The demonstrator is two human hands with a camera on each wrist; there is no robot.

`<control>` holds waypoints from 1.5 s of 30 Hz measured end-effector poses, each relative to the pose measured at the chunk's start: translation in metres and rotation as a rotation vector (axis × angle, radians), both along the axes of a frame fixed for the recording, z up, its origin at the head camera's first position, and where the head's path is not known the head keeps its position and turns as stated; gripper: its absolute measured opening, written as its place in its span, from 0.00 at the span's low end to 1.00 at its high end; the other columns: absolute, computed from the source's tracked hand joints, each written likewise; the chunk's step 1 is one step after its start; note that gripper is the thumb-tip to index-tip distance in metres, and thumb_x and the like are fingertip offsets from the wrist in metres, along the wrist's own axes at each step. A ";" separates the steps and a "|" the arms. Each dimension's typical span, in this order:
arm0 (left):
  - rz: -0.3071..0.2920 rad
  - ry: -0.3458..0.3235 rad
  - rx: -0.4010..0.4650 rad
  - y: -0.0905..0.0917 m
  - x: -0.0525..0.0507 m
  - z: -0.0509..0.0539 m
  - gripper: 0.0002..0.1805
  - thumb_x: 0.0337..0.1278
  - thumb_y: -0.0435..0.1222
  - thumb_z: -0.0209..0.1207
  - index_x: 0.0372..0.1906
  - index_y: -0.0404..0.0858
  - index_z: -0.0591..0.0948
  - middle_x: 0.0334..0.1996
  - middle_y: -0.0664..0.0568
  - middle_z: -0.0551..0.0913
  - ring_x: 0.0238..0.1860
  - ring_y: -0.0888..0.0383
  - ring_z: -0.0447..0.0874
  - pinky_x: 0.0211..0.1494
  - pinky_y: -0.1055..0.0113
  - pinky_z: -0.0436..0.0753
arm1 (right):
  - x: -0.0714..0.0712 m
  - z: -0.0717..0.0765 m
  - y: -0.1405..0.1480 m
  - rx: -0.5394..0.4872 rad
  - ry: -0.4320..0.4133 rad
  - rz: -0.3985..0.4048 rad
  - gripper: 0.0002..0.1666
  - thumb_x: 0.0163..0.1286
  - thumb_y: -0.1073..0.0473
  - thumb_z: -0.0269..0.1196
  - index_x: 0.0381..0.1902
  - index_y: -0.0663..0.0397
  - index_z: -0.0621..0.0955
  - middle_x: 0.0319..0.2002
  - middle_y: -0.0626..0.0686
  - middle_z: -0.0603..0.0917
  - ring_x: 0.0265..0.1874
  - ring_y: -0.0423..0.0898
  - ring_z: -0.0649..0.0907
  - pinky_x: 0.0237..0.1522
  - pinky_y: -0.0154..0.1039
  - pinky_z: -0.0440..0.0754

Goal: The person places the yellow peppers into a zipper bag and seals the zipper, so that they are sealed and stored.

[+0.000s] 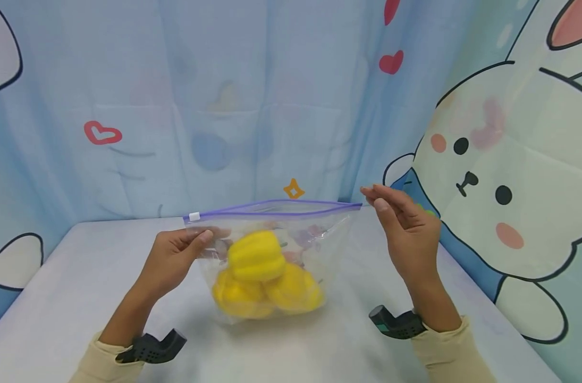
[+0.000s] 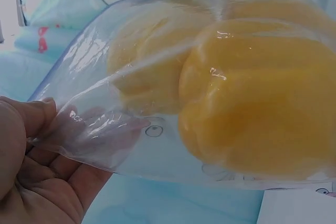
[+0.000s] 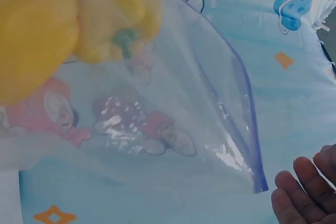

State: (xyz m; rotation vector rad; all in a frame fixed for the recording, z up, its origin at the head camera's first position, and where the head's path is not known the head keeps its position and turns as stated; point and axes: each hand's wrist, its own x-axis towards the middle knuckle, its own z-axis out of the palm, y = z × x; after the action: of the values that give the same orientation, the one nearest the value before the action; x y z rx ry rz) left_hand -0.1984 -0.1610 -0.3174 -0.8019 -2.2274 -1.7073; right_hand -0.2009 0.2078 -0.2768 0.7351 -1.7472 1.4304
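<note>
A clear zip bag [image 1: 336, 234] with a purple seal is held up over the table, and its mouth gapes between the two seal strips. Inside lie three yellow bell peppers [image 1: 256, 256], one atop the other two; a green stem [image 3: 125, 40] shows in the right wrist view. My left hand [image 1: 178, 255] pinches the bag's left side between thumb and fingers, just below the white slider [image 1: 194, 216]. Close by the bag's right top corner is my right hand [image 1: 410, 229], fingers slightly bent and apart from the plastic in the right wrist view [image 3: 307, 190].
The white table [image 1: 118, 255] stretches under and around the bag. Behind it hangs a light blue curtain [image 1: 214, 80] with hearts, and a cartoon rabbit print [image 1: 534, 175] covers the cloth at the right.
</note>
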 end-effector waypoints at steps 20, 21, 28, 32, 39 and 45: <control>0.011 0.056 -0.024 0.003 0.000 -0.001 0.14 0.70 0.32 0.51 0.49 0.36 0.86 0.39 0.52 0.88 0.38 0.56 0.87 0.41 0.64 0.85 | -0.006 0.054 -0.104 0.435 -0.018 0.384 0.15 0.68 0.68 0.61 0.51 0.63 0.84 0.48 0.53 0.85 0.49 0.45 0.83 0.51 0.40 0.80; 0.007 0.057 -0.024 0.003 0.000 -0.001 0.14 0.70 0.32 0.51 0.49 0.36 0.86 0.39 0.52 0.88 0.39 0.56 0.87 0.42 0.64 0.85 | -0.008 0.055 -0.110 0.445 -0.038 0.402 0.15 0.68 0.68 0.61 0.51 0.64 0.83 0.48 0.53 0.85 0.48 0.43 0.83 0.51 0.40 0.80; -0.004 0.072 -0.011 0.004 0.001 -0.001 0.14 0.69 0.29 0.52 0.50 0.34 0.85 0.40 0.50 0.88 0.41 0.56 0.87 0.43 0.64 0.84 | -0.017 0.067 -0.144 0.547 -0.169 0.463 0.15 0.69 0.64 0.61 0.52 0.62 0.84 0.47 0.50 0.86 0.47 0.37 0.83 0.51 0.33 0.79; -0.004 0.077 0.000 0.003 0.002 0.000 0.14 0.68 0.28 0.52 0.51 0.34 0.84 0.43 0.49 0.87 0.44 0.57 0.86 0.45 0.65 0.84 | -0.023 0.072 -0.159 0.649 -0.219 0.487 0.16 0.69 0.63 0.61 0.53 0.61 0.83 0.49 0.50 0.85 0.48 0.35 0.82 0.51 0.30 0.77; 0.014 0.102 -0.034 0.002 0.002 0.001 0.15 0.67 0.27 0.53 0.53 0.33 0.83 0.43 0.49 0.87 0.45 0.59 0.85 0.44 0.66 0.83 | -0.029 0.076 -0.176 0.816 -0.278 0.523 0.17 0.69 0.66 0.60 0.55 0.61 0.82 0.49 0.51 0.85 0.43 0.33 0.83 0.44 0.30 0.80; 0.009 0.099 -0.045 0.002 0.003 0.001 0.13 0.67 0.28 0.53 0.51 0.33 0.84 0.40 0.50 0.88 0.41 0.58 0.86 0.41 0.64 0.85 | -0.030 0.075 -0.183 0.856 -0.333 0.533 0.16 0.68 0.66 0.61 0.52 0.61 0.83 0.47 0.51 0.86 0.43 0.34 0.83 0.45 0.27 0.79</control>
State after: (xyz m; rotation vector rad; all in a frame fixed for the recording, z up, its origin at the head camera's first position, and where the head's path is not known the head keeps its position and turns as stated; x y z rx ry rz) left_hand -0.1959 -0.1586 -0.3161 -0.8659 -2.2066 -1.5828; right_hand -0.2314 0.0246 -0.2018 1.5690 -2.5974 1.1124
